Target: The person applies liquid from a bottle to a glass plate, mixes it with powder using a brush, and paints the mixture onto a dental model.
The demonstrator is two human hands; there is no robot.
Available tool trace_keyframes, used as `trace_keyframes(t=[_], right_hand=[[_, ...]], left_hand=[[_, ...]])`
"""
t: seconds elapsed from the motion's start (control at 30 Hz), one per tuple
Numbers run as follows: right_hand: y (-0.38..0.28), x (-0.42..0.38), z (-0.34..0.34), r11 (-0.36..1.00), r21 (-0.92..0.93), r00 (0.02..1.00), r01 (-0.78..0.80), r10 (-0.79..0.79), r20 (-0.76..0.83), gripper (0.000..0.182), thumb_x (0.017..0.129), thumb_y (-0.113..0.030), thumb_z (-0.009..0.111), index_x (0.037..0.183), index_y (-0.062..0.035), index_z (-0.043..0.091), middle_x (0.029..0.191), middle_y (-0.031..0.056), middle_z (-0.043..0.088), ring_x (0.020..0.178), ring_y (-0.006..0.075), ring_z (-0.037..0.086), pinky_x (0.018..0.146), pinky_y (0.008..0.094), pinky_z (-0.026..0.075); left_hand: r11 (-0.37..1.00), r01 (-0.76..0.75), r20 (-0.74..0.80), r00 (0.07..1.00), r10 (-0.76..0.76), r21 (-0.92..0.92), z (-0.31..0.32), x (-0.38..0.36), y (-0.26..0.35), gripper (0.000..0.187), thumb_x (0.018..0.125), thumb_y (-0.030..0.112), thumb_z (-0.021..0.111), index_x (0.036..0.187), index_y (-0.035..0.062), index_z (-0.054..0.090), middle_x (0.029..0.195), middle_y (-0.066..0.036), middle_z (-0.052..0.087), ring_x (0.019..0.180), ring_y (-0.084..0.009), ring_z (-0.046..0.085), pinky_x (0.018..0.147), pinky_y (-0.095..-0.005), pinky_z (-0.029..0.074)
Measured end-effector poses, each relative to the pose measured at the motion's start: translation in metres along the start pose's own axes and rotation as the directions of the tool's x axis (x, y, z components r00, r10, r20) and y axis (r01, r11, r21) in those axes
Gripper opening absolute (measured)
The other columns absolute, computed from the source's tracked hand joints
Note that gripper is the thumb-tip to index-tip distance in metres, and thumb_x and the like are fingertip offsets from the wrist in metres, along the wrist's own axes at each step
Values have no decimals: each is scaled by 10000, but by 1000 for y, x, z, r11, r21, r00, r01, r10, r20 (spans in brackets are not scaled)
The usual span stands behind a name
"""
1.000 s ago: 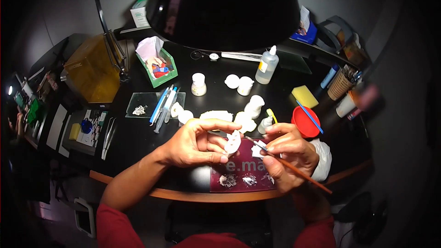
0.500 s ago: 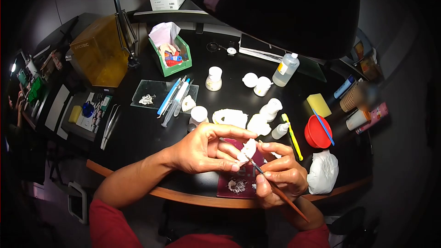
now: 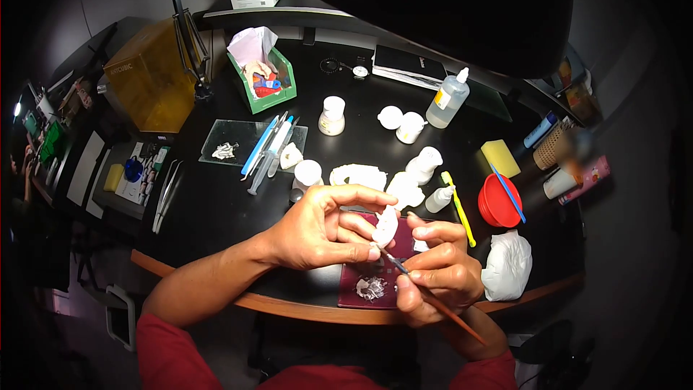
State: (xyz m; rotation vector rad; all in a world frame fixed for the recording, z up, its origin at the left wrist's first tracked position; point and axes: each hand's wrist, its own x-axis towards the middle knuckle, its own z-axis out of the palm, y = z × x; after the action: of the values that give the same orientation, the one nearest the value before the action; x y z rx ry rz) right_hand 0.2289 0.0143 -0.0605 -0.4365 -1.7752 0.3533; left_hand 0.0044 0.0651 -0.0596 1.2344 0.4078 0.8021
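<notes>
Between the fingertips and thumb of my left hand [image 3: 317,235] sits a small white, plaster-like piece [image 3: 386,225], tilted upright. My right hand [image 3: 449,267] pinches a thin brush [image 3: 453,315] with a reddish-brown handle, pen-fashion. Its fine tip reaches the lower end of the white piece, close to my left thumb. Both hands are above a maroon pad [image 3: 350,297] at the table's front edge. A small heap of pale shavings [image 3: 371,288] lies on that pad, partly below my hands.
Beyond my hands stand white jars [image 3: 331,117], a dropper bottle [image 3: 439,199] and larger white pieces [image 3: 359,175]. To the right are a yellow toothbrush [image 3: 459,209], a red bowl [image 3: 498,202] and a white bag [image 3: 507,267]. A glass plate [image 3: 224,133] and syringe [image 3: 271,155] lie left. A black lamp [image 3: 433,7] hangs overhead.
My left hand has turned the white piece more upright. The brush tip has shifted from the middle of the piece down to its lower end. The view has moved slightly.
</notes>
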Motion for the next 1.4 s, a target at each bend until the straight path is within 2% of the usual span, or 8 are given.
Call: trace_keyframes(t=[0.03, 0.13, 0.43, 0.57, 0.8, 1.1, 1.2, 1.4], right_hand=[[-6, 2, -3, 998, -66, 996, 1, 5, 90, 265, 762, 1, 786, 966, -97, 648, 809, 64, 718, 1070, 317, 645, 1050, 564, 539], [-4, 0, 0, 992, -110, 985, 54, -35, 169, 295, 721, -2, 816, 981, -102, 718, 844, 54, 751, 1066, 293, 662, 1056, 579, 523], [-7, 3, -1, 1000, 1, 991, -25, 25, 128, 233, 744, 21, 760, 937, -85, 680, 803, 70, 705, 1036, 317, 667, 1113, 609, 480], [3, 0, -4, 994, 81, 996, -78, 75, 40, 214, 797, 51, 705, 960, -49, 609, 799, 94, 655, 1074, 345, 642, 1074, 592, 509], [2, -4, -5, 996, 46, 995, -81, 78, 55, 213, 803, 72, 709, 939, -43, 591, 805, 105, 653, 1069, 355, 652, 991, 562, 576], [1, -4, -8, 996, 6, 992, -84, 83, 95, 237, 791, 88, 720, 951, -38, 598, 823, 113, 667, 1079, 344, 646, 987, 554, 598], [2, -2, -4, 997, -19, 997, -69, 70, 29, 241, 725, 86, 767, 866, -46, 623, 761, 77, 665, 995, 362, 726, 849, 442, 587], [1, 0, -4, 997, -5, 997, -71, 71, 28, 247, 716, 93, 769, 868, -44, 630, 772, 80, 669, 983, 356, 725, 851, 446, 590]], left_hand=[[999, 6, -39, 999, -8, -38, 1, -1, -2, 669, 863, -97, 796, 1451, -116, 479, 1223, -215, 676, 1110, -240, 726, 935, -334, 646], [999, -33, -96, 995, 35, 23, 2, 2, -5, 661, 868, -93, 793, 1449, -119, 477, 1249, -209, 658, 1119, -235, 717, 936, -333, 646], [997, -40, -51, 998, 36, -65, 0, 0, -6, 675, 876, -91, 774, 1484, -85, 480, 1369, -212, 582, 1136, -235, 707, 948, -313, 635], [999, -22, 15, 1000, 23, -46, 1, -1, -3, 644, 891, -96, 760, 1481, -75, 503, 1408, -200, 562, 1142, -215, 696, 940, -297, 632], [999, -8, 33, 999, 10, -37, 2, -3, -2, 634, 886, -102, 768, 1469, -74, 520, 1428, -184, 562, 1096, -180, 697, 940, -284, 631], [999, -10, 43, 999, 11, -38, 2, -3, -1, 637, 887, -99, 771, 1471, -77, 517, 1429, -185, 572, 1098, -177, 701, 939, -278, 632], [999, -15, 43, 999, 16, -28, 2, -4, -1, 638, 888, -98, 770, 1472, -79, 514, 1419, -185, 582, 1096, -179, 704, 938, -280, 632], [1000, -13, 54, 998, 14, -26, 1, -4, 0, 637, 893, -92, 766, 1476, -82, 509, 1389, -186, 609, 1092, -181, 709, 946, -288, 630]])
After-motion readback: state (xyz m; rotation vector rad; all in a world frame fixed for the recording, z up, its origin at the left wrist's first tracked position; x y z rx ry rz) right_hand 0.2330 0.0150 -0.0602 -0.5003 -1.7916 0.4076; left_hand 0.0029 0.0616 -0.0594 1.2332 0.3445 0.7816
